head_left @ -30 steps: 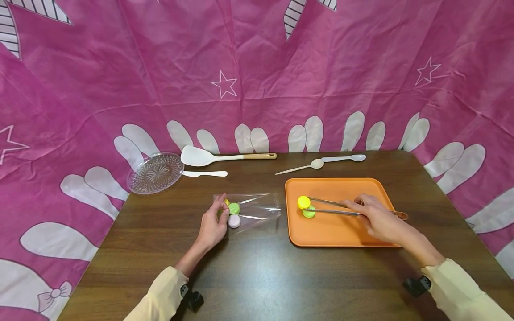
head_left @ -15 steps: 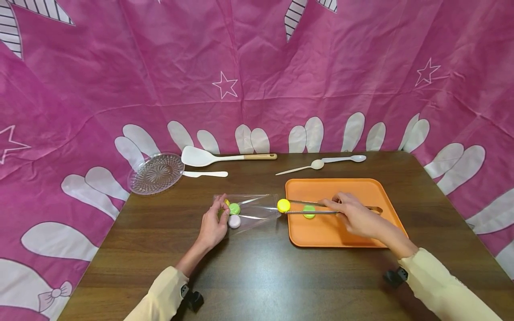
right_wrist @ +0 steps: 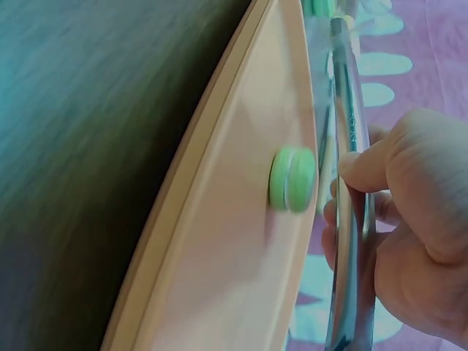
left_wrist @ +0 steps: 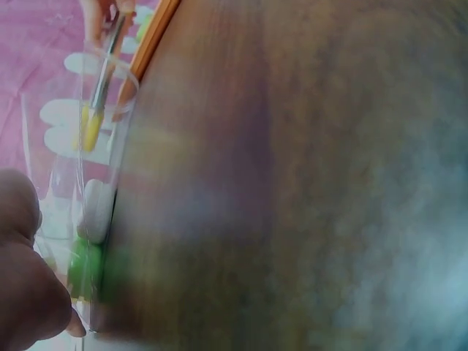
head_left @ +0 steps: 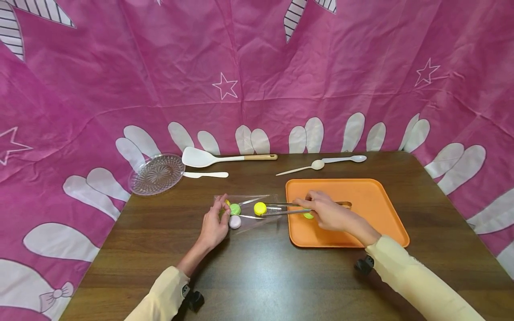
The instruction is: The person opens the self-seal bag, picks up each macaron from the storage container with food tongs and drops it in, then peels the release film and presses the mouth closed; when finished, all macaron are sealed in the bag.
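My left hand pinches the left end of a clear plastic bag lying on the table. Inside are a green macaron, a pale lilac-white macaron and a yellow one, partly hidden by my fingers. My right hand grips metal tongs over the orange tray. Between the tong tips is a yellow macaron, within the bag's right half; the left wrist view shows this yellow macaron inside the clear film. A green macaron stays on the tray, below my right hand.
Along the back lie a white spatula, a white knife, a beige spoon and a white spoon. A clear patterned plate sits at the back left. A pink curtain hangs behind the table.
My right hand has moved left with the tongs, carrying the yellow macaron from above the tray into the open right end of the bag. The left hand has stayed in place.
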The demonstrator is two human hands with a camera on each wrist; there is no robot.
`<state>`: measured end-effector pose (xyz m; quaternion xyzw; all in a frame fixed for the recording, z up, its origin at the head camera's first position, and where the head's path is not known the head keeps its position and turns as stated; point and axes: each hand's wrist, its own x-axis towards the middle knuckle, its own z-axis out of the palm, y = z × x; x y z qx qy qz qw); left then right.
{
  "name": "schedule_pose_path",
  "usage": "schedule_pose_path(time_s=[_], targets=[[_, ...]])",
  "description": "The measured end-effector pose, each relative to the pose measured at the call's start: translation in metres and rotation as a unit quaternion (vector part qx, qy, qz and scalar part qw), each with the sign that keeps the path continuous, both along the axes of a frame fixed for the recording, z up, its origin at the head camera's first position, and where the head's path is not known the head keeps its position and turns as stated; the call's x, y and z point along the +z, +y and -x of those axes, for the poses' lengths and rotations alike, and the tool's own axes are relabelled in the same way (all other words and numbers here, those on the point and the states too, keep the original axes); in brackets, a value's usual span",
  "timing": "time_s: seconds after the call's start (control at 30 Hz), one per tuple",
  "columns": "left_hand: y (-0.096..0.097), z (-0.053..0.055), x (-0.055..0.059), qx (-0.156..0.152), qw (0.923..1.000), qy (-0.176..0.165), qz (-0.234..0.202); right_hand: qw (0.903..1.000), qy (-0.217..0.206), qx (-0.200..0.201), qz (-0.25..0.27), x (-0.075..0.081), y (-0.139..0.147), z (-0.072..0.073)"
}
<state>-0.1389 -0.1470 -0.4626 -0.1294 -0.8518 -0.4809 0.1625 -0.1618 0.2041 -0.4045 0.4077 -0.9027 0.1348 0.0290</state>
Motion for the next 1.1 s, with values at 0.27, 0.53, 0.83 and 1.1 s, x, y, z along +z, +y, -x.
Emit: schedule_pose_path(time_s=[0.27,0.53,0.83,1.1], targets=[[0.003,0.001,0.000,-0.003,0.9998,0.001,0.020,0.9999,0.006,-0.001,-0.013,-0.003,-0.022,0.004],[0.005,0.002,0.003,0.000,0.9989,-0.015,0.043,0.9994,-0.003,-0.026,-0.023,-0.003,-0.036,0.004],[0.005,0.004,0.001,0.000,0.9987,-0.014,0.048,0.9970,-0.011,-0.066,-0.039,-0.005,-0.053,0.004],[0.005,0.004,-0.001,-0.003,0.9990,-0.006,0.045,0.9932,-0.024,-0.100,-0.054,-0.009,-0.065,0.002]])
